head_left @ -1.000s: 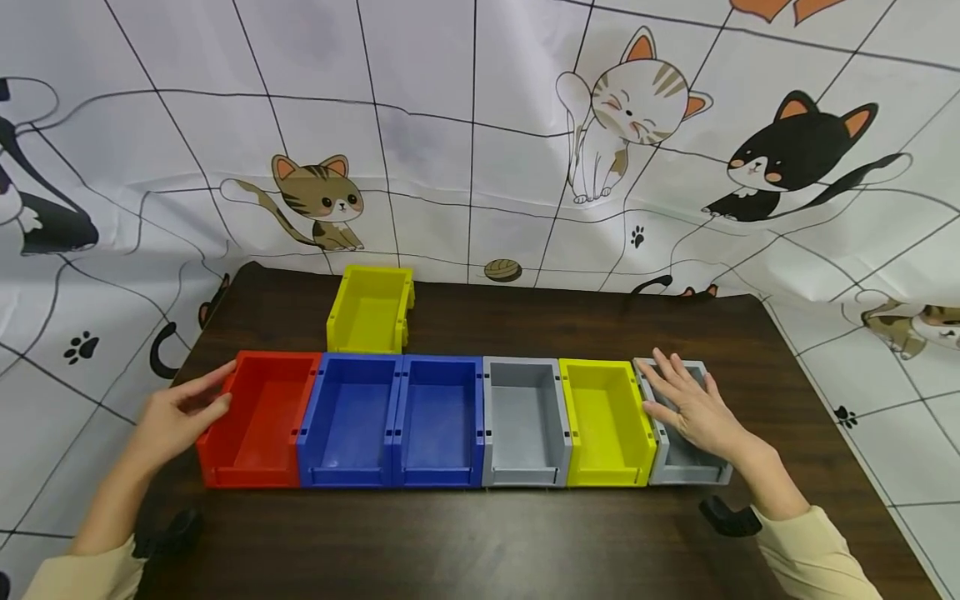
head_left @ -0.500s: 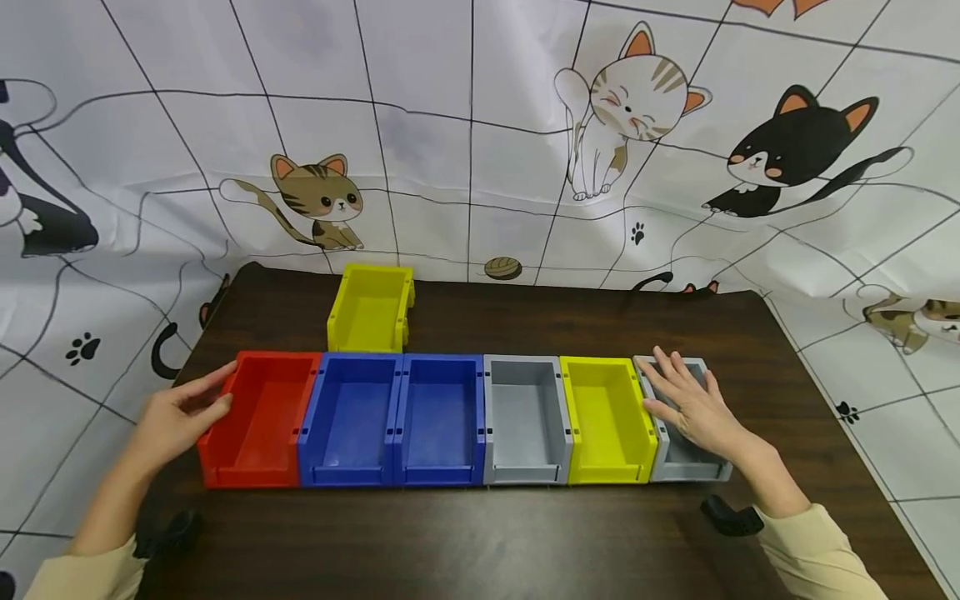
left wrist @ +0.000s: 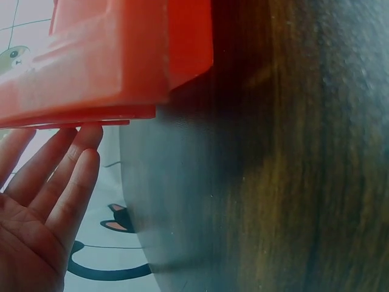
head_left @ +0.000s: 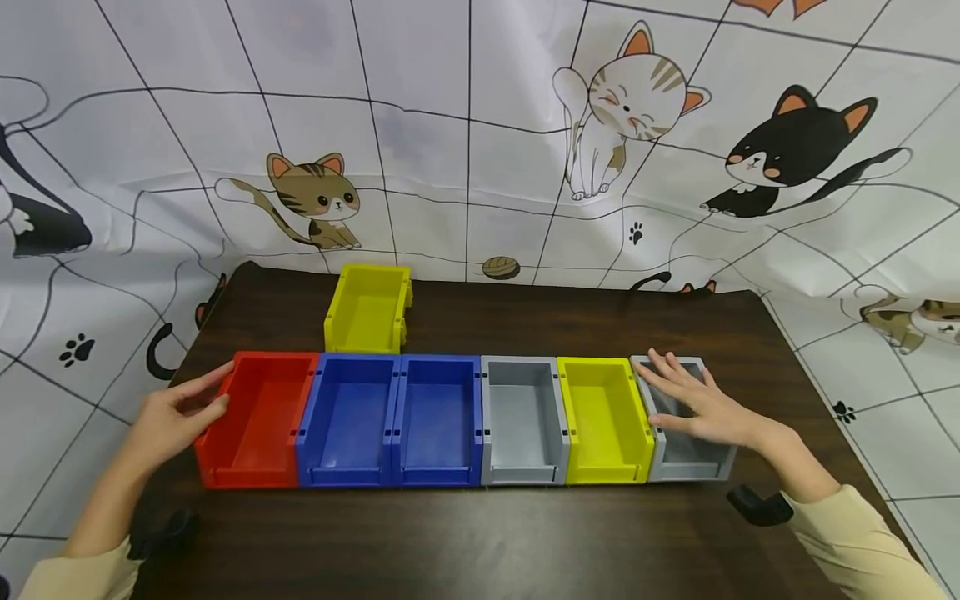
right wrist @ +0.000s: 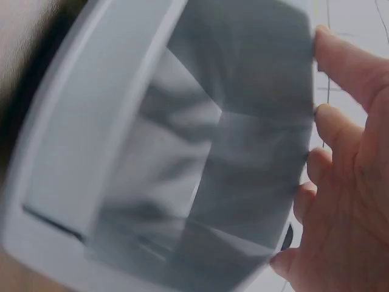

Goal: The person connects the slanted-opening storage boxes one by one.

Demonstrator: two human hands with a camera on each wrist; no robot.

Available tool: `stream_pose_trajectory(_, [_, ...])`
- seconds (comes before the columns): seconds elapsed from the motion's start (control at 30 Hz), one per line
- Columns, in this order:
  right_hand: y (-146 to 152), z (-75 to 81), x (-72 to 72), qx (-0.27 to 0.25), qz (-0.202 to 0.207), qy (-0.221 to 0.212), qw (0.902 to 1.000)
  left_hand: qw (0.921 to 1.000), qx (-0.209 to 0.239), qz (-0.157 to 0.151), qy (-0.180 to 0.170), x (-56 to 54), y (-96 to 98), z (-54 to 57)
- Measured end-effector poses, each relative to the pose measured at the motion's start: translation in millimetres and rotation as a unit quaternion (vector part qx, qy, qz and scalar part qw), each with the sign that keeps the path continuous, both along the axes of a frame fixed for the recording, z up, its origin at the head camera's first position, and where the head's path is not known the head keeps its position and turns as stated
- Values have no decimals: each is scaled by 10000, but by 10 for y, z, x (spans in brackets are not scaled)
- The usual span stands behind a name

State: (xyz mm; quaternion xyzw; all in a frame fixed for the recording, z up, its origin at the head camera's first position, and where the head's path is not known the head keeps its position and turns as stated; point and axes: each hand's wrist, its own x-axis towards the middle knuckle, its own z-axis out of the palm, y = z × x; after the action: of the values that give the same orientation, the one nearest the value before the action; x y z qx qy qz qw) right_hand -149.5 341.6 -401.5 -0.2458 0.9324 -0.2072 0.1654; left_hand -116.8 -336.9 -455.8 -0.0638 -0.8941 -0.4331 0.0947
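Observation:
A row of plastic storage bins runs across the table: a red bin (head_left: 266,417), two blue bins, the left blue bin (head_left: 352,425) and the right blue bin (head_left: 438,425), a grey bin (head_left: 525,417), a yellow bin (head_left: 606,421) and a right-end grey bin (head_left: 693,450). My left hand (head_left: 167,421) has its fingertips against the red bin's outer left wall; the left wrist view shows its fingers (left wrist: 73,188) extended there. Over the right-end grey bin spreads my right hand (head_left: 697,404), fingers extended, with fingertips at its rim in the right wrist view.
Another yellow bin (head_left: 367,308) stands behind the left blue bin, near the table's back edge. The dark wooden table (head_left: 480,542) extends in front of the row. A cat-print cloth (head_left: 435,150) hangs behind the table.
My right wrist and forearm have swung outward to the right, with the fingers still over the right-end grey bin. The left hand and the row of bins look the same.

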Motion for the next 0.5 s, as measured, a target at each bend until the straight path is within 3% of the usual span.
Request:
stream_pose_trajectory(0.23, [-12, 112, -114, 126, 104, -509, 9986, 9998, -57, 189, -86, 24, -13, -45])
stream_pose_trajectory(0.5, [-50, 175, -79, 355, -9, -465, 9983, 9998, 14, 188, 96, -9, -8, -84])
